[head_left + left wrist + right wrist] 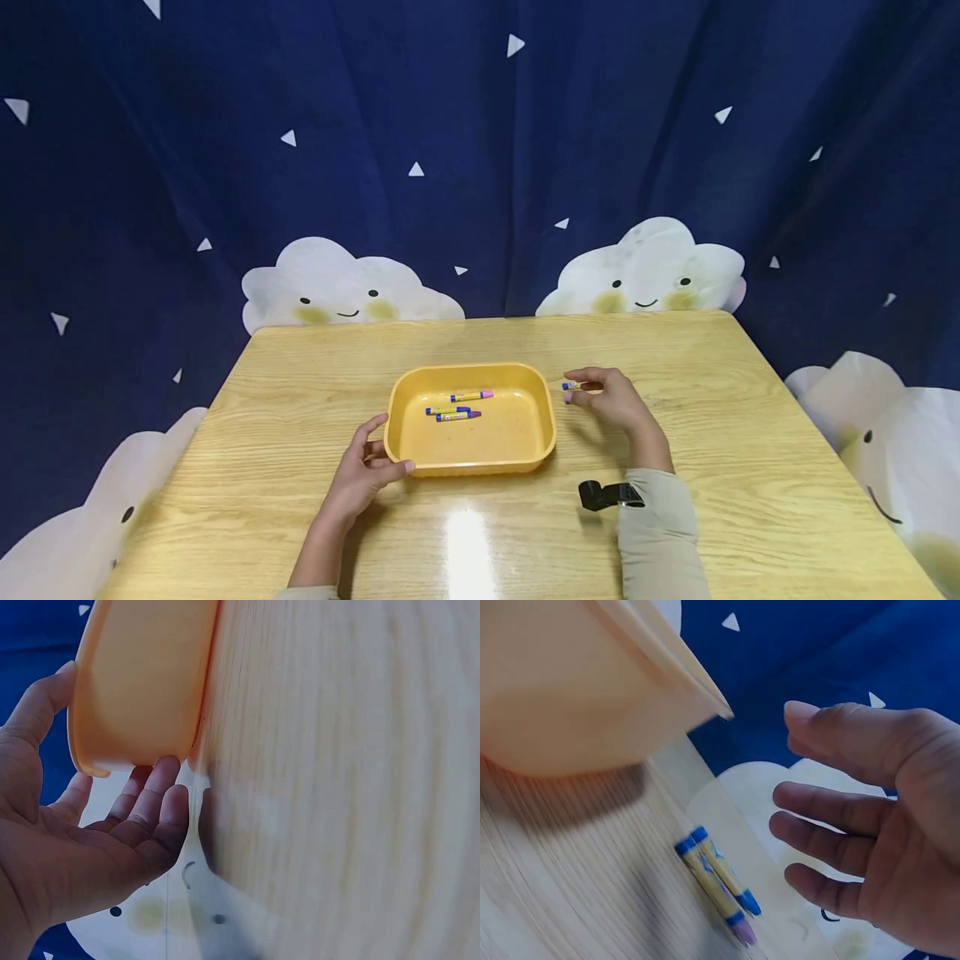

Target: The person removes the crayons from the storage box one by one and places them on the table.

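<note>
A yellow plastic tray (480, 467) stands on the table, with three crayons (472, 396) lying inside: one pink-tipped, one blue, one purple. My left hand (363, 471) holds its near left corner, thumb at the front rim and index finger at the left rim. In the left wrist view, other fingertips touch the tray's outer wall (142, 690). My right hand (615, 400) is off the tray's right side, fingers and thumb spread apart with nothing between them. Close to it, two yellow-wrapped crayons (716, 877), one with a blue tip and one purple, lie side by side on the table.
The wooden table (300, 375) reaches back to a dark blue curtain (465, 100) printed with white triangles and smiling clouds. A small black device (600, 496) is strapped at my right wrist, beside the beige sleeve (660, 525).
</note>
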`<state>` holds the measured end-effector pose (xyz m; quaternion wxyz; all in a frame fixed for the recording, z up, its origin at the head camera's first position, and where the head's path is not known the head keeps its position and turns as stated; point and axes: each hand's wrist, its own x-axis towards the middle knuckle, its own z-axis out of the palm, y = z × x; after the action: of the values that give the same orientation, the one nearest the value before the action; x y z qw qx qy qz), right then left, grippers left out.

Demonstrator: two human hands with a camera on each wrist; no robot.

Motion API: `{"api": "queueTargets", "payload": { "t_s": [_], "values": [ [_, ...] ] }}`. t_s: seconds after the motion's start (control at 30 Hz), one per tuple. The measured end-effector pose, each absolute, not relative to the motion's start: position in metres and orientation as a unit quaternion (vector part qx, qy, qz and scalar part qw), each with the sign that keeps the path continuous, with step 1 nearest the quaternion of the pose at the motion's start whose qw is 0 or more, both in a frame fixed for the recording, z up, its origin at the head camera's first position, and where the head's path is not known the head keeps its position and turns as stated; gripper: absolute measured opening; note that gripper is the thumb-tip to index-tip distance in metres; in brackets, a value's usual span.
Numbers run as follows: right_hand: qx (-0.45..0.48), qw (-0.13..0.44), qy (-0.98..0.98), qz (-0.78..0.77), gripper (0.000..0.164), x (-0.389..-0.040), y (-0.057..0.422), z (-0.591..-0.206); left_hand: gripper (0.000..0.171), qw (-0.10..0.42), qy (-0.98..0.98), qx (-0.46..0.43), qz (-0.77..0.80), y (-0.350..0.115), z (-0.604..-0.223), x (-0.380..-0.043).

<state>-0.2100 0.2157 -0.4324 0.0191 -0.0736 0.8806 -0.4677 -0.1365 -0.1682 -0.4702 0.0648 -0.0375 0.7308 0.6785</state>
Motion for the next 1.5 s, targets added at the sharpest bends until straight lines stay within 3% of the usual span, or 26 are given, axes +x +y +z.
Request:
{"api": "queueTargets", "payload": {
  "t_s": [0.77,1.5],
  "values": [
    [-0.121,0.010,0.849,-0.514,0.032,-0.223,0.155,-0.414,0.084,0.068,0.735,-0.037,0.673,-0.169,-0.465,-0.140],
    [-0.111,0.087,0.832,-0.536,0.037,-0.238,0.095,-0.444,0.087,0.074,0.729,-0.040,0.679,-0.168,-0.469,-0.139]
  ]
}}
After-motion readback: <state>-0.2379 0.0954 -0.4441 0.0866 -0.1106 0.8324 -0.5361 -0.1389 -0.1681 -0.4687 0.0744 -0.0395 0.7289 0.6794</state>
